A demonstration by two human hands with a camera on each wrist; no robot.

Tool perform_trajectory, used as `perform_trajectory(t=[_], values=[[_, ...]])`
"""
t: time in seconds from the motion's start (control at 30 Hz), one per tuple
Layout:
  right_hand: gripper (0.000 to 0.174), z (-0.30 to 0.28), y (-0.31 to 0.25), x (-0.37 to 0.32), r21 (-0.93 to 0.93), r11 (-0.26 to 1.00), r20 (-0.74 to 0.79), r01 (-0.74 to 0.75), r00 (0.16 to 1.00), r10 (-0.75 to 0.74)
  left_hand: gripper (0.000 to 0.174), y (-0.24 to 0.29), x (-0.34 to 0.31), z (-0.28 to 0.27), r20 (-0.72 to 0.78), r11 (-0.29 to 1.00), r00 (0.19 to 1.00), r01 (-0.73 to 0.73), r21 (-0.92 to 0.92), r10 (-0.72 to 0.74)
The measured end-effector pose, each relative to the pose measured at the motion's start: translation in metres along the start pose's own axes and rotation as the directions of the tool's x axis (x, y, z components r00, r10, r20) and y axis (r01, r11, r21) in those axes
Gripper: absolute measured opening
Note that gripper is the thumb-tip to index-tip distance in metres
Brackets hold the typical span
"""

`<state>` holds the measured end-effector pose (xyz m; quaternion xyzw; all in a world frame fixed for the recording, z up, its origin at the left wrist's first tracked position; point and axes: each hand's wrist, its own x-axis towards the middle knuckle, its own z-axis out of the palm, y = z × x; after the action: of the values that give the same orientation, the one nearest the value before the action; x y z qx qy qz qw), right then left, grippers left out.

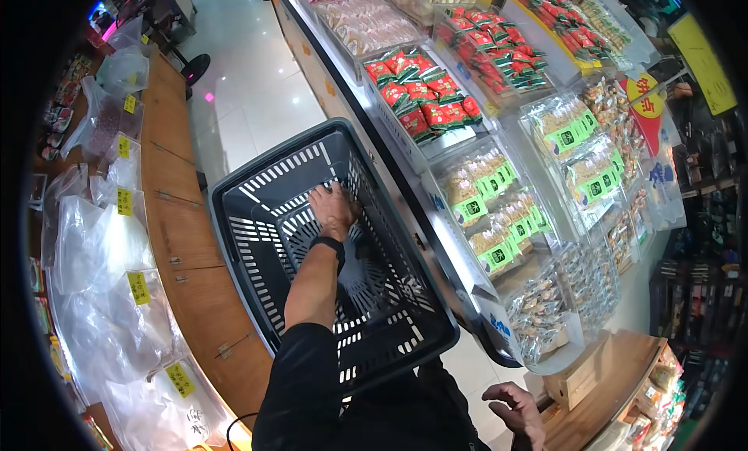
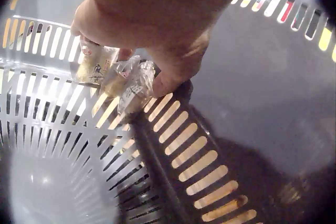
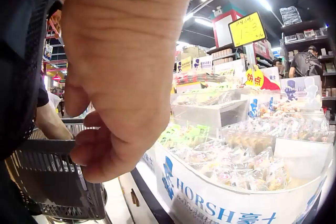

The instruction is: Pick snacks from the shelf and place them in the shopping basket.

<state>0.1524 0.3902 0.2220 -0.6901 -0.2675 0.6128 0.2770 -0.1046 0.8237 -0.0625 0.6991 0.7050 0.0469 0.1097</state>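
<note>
A dark grey slotted shopping basket (image 1: 336, 125) fills the middle of the head view. My left hand (image 1: 333, 209) reaches down inside it near the far end. In the left wrist view, the left hand (image 2: 152, 19) has its fingers curled round several small clear-wrapped snack packets (image 2: 137, 88), low against the slotted wall. The hand hides part of them. My right hand (image 1: 516, 410) is outside the basket at the lower right, its fingers loosely bent and holding nothing; the right wrist view shows this hand (image 3: 118, 87) near the display's rim.
A snack display with red packets (image 1: 425, 93) and green-labelled packs (image 1: 487, 182) runs along the right. Wooden cabinets (image 1: 183, 217) with plastic-covered bins stand on the left. A wooden counter (image 1: 615, 389) is at the lower right, and a tiled aisle (image 1: 241, 69) lies ahead.
</note>
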Motion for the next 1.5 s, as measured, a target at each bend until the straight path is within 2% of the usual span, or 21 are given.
perform_trajectory(t=[0.13, 0.23, 0.33, 0.43, 0.53, 0.67, 0.7, 0.77, 0.83, 0.87, 0.9, 0.97, 1.0, 1.03, 1.07, 1.13, 1.23, 1.33, 1.37, 1.47, 1.5], values=[[0.029, -0.002, -0.004, 0.012, -0.030, 0.999, 0.040, -0.021, 0.999, 0.022, 0.051, 0.006, 0.003, -0.007, 0.074, 0.999, 0.997, 0.030, -0.032, -0.027], [0.029, 0.000, -0.012, 0.020, -0.038, 0.999, 0.048, -0.030, 0.998, 0.032, 0.046, 0.002, 0.006, 0.002, 0.019, 0.999, 0.999, -0.046, -0.004, 0.046], [0.028, 0.000, -0.011, 0.026, -0.036, 0.999, 0.057, -0.035, 0.998, 0.037, 0.045, -0.001, 0.007, 0.008, 0.065, 0.992, 0.991, -0.112, -0.064, 0.116], [0.029, 0.002, -0.009, 0.031, -0.030, 0.999, 0.060, -0.038, 0.997, 0.039, 0.046, 0.000, 0.005, 0.009, 0.161, 0.988, 0.977, -0.148, 0.052, 0.138], [0.029, 0.005, -0.009, 0.032, -0.035, 0.999, 0.057, -0.032, 0.998, 0.034, 0.046, 0.006, 0.002, -0.005, 0.280, 0.999, 0.960, -0.008, -0.049, 0.022], [0.027, 0.007, -0.012, 0.031, 0.018, 0.999, 0.045, 0.046, 0.998, -0.046, 0.049, -0.010, 0.012, 0.007, 0.343, 0.993, 0.936, -0.044, -0.109, 0.079], [0.026, 0.007, -0.014, 0.030, 0.041, 0.997, 0.042, 0.069, 0.997, -0.071, 0.053, -0.008, 0.011, 0.001, 0.357, 0.989, 0.933, 0.092, -0.118, -0.045], [0.024, 0.009, -0.026, 0.028, 0.074, 0.994, 0.018, 0.083, 0.996, -0.085, 0.053, -0.015, 0.009, -0.020, 0.474, 0.828, 0.880, 0.258, -0.497, 0.011], [0.021, 0.007, -0.037, 0.027, 0.134, 0.986, -0.006, 0.097, 0.995, -0.097, 0.048, -0.043, 0.021, 0.009, 0.475, 0.682, 0.879, 0.374, -0.628, -0.045], [0.017, 0.004, -0.034, 0.032, 0.200, 0.965, -0.005, 0.168, 0.985, -0.170, 0.048, -0.049, 0.015, -0.005, 0.465, 0.594, 0.885, 0.359, -0.720, 0.030], [0.016, 0.004, -0.045, 0.035, 0.182, 0.959, -0.021, 0.216, 0.976, -0.216, 0.047, -0.054, 0.006, -0.032, 0.444, 0.496, 0.890, 0.340, -0.799, 0.104], [0.014, -0.001, -0.063, 0.042, 0.159, 0.949, -0.016, 0.271, 0.962, -0.272, 0.047, -0.047, -0.004, -0.093, 0.512, 0.294, 0.842, 0.454, -0.841, 0.166], [0.016, -0.004, -0.068, 0.046, 0.171, 0.947, -0.033, 0.271, 0.963, -0.269, 0.047, -0.036, -0.004, -0.125, 0.602, 0.193, 0.781, 0.572, -0.797, 0.168], [0.016, -0.003, -0.075, 0.050, 0.192, 0.927, -0.046, 0.321, 0.947, -0.318, 0.047, -0.027, -0.008, -0.151, 0.685, 0.093, 0.705, 0.682, -0.726, 0.182], [0.017, 0.000, -0.084, 0.054, 0.213, 0.904, -0.056, 0.371, 0.928, -0.368, 0.045, -0.021, -0.016, -0.175, 0.674, 0.059, 0.692, 0.685, -0.726, 0.257], [0.019, 0.005, -0.100, 0.062, 0.158, 0.877, -0.036, 0.454, 0.890, -0.455, 0.042, 0.002, -0.046, -0.229, 0.587, 0.040, 0.732, 0.613, -0.789, 0.345], [0.033, 0.021, -0.123, 0.065, 0.068, 0.822, -0.050, 0.566, 0.824, -0.564, 0.041, 0.031, -0.086, -0.271, 0.472, 0.044, 0.701, 0.535, -0.844, 0.534], [0.054, 0.027, -0.141, 0.067, -0.239, 0.640, -0.076, 0.730, 0.643, -0.762, 0.042, 0.072, -0.137, -0.298, 0.405, 0.125, 0.636, 0.438, -0.890, 0.657], [0.057, 0.029, -0.150, 0.059, -0.299, 0.557, -0.103, 0.775, 0.554, -0.826, 0.044, 0.095, -0.162, -0.310, 0.399, 0.222, 0.669, 0.337, -0.915, 0.627], [0.058, 0.016, -0.147, 0.042, -0.467, 0.426, -0.103, 0.775, 0.431, -0.896, 0.045, 0.139, -0.212, -0.318, 0.397, 0.238, 0.592, 0.330, -0.913, 0.702], [0.058, 0.008, -0.139, 0.038, -0.483, 0.401, -0.078, 0.779, 0.417, -0.905, 0.045, 0.152, -0.226, -0.310, 0.406, 0.290, 0.601, 0.285, -0.913, 0.688]])
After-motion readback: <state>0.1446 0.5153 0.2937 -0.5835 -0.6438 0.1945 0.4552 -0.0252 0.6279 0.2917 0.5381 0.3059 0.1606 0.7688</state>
